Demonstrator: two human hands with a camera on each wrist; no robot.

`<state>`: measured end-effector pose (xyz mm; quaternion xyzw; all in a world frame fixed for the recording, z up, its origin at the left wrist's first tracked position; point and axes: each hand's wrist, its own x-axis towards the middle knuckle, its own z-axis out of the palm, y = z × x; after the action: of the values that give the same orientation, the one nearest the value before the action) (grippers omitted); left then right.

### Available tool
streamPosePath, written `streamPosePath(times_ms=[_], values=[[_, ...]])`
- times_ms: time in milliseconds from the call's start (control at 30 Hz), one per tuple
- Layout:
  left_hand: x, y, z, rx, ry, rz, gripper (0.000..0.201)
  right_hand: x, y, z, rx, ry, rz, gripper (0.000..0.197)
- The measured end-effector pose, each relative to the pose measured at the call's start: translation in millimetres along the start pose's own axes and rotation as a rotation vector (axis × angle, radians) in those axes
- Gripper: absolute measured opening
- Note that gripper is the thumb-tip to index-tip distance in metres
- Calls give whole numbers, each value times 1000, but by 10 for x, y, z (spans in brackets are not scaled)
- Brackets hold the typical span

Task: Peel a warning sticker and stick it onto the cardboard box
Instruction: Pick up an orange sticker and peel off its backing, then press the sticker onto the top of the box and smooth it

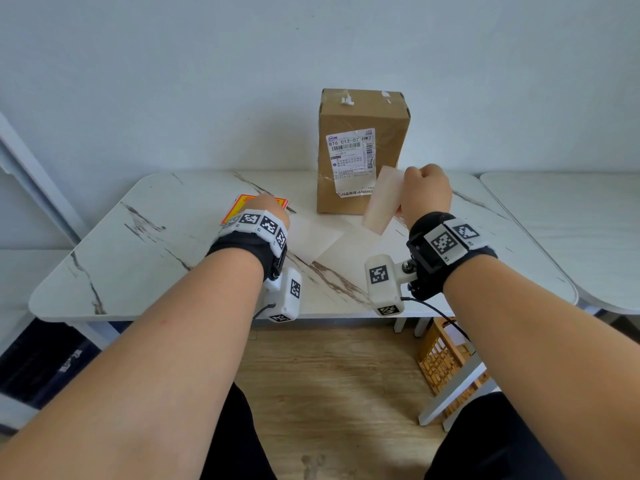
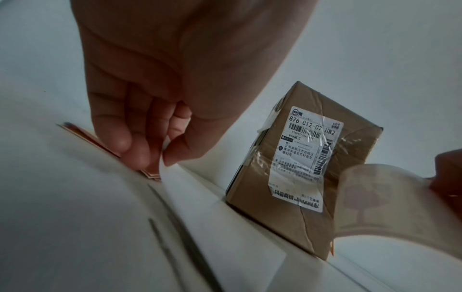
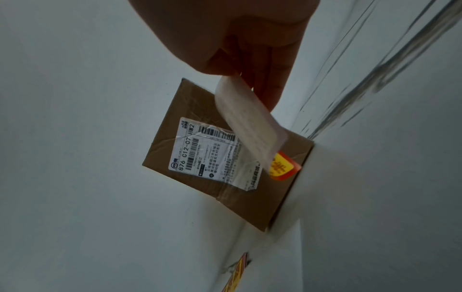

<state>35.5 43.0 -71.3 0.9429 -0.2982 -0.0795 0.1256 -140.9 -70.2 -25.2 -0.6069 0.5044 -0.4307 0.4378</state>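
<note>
Nearest you, lower centre of the head view, two blank white backing sheets (image 1: 320, 239) lie flat on the marble tabletop (image 1: 145, 258) between your wrists. Your left hand (image 1: 266, 206), left of centre, is down at the tabletop; the left wrist view shows its thumb and fingers (image 2: 140, 152) pinching the edge of a white sheet (image 2: 190, 189) over the red-and-yellow sticker stack (image 1: 242, 204). Your right hand (image 1: 427, 192), right of centre, is raised clear of the tabletop, fingers curled, pinching the peeled warning sticker (image 1: 382, 204), which hangs with its pale back toward you. Beyond it, upper centre, the cardboard box (image 1: 360, 109) stands upright on the tabletop against the wall, its white shipping label (image 1: 351, 161) facing you.
</note>
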Motion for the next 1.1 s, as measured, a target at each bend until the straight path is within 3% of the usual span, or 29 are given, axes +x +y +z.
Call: streamPosePath(times_ms=[100,200,333,433,600,733,1000,1100], values=[[-46,48,-55,4,40,18,19,-23,5,23,11,-60,2,21],[-136,195,-180,-13,124,54,17,-51,44,60,-14,-98,-22,14],[-191,360,-210,-237,138,214,23,-84,40,73,-42,-143,-77,20],[-280,514,-222,-371,122,325,14,-87,12,53,-21,-170,-100,28],[-382,723,-177,-418,68,441,39,-80,-61,13,15,-181,-110,32],[-410,798,-166,-348,148,443,48,-86,-102,-9,49,-197,-121,27],[-432,796,-280,-498,185,408,3,-86,-134,-23,108,-223,-185,17],[-427,786,-331,-566,207,369,12,-88,-116,-23,145,-251,-176,14]])
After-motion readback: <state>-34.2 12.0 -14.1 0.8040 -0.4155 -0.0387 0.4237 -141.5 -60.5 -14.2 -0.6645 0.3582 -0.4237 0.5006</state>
